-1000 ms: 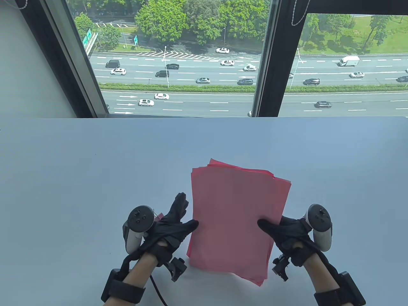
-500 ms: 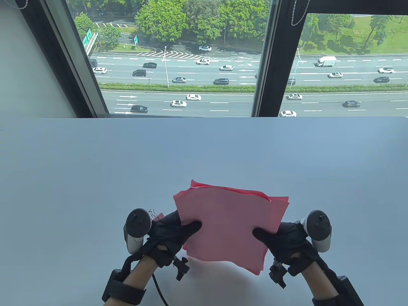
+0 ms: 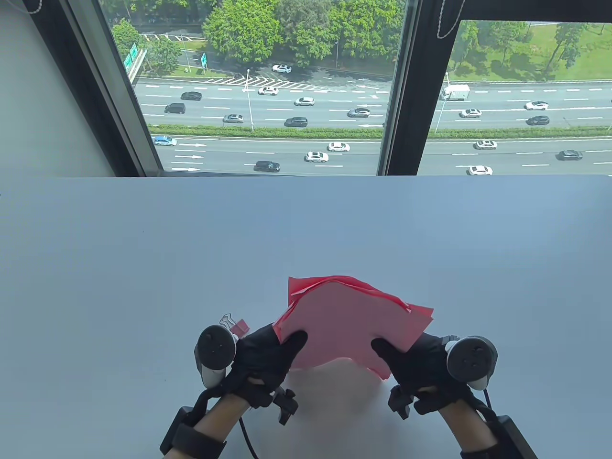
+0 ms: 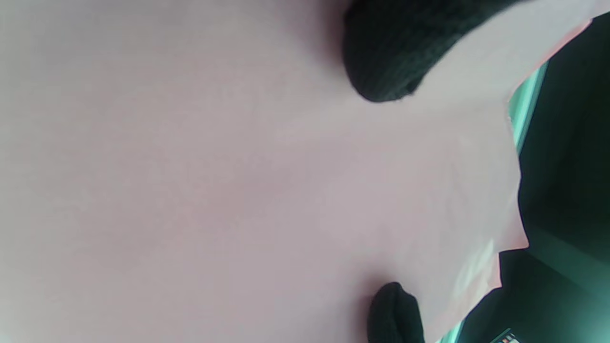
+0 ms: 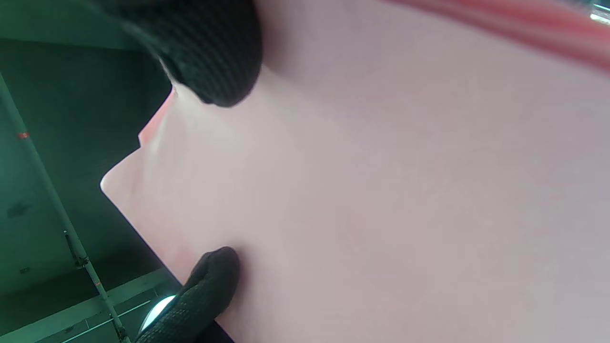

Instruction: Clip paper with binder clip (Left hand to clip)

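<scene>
Pink paper stack (image 3: pixel 349 325) tipped nearer upright, left hand (image 3: pixel 265 356) and right hand (image 3: pixel 416 366) gripping its sides

Pale table (image 3: pixel 143 248); window (image 3: pixel 267 86) beyond; road, cars, trees outside.

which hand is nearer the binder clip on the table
Left. The left hand is just right of the red binder clip with wire handles, holding the pink paper stack; the right hand is across the stack.

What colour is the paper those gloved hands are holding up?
Pink, with a redder tint along the sheet edges. The paper stack shows best in the table view.
</scene>
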